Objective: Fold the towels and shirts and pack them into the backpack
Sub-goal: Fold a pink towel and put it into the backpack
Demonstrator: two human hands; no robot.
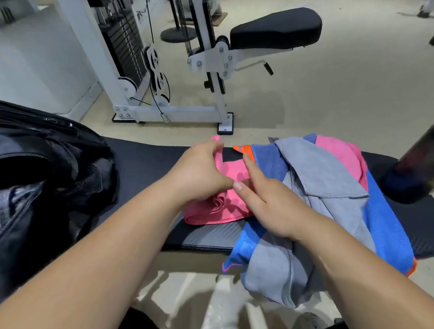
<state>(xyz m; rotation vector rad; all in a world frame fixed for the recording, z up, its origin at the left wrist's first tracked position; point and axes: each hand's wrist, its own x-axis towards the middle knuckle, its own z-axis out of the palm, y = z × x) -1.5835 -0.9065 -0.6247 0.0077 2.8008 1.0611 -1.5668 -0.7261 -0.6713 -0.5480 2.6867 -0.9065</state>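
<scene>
A pink towel [229, 209] lies folded on the black padded bench [145, 165]. My left hand [198, 172] grips its left edge, fingers curled round the cloth. My right hand [265, 202] rests on the towel with straight fingers pressing it flat. To the right is a pile: a grey towel [322, 176], a blue shirt [387, 228] with orange trim and another pink cloth [341, 152]. The grey towel and blue shirt hang over the bench's near edge. A black backpack [35, 174] lies open at the left end of the bench.
A white weight machine [178, 111] with a black padded seat [276, 28] stands on the beige floor beyond the bench. A dark cylinder [421, 158] stands at the right end of the bench. Clear plastic [226, 309] lies on the floor below.
</scene>
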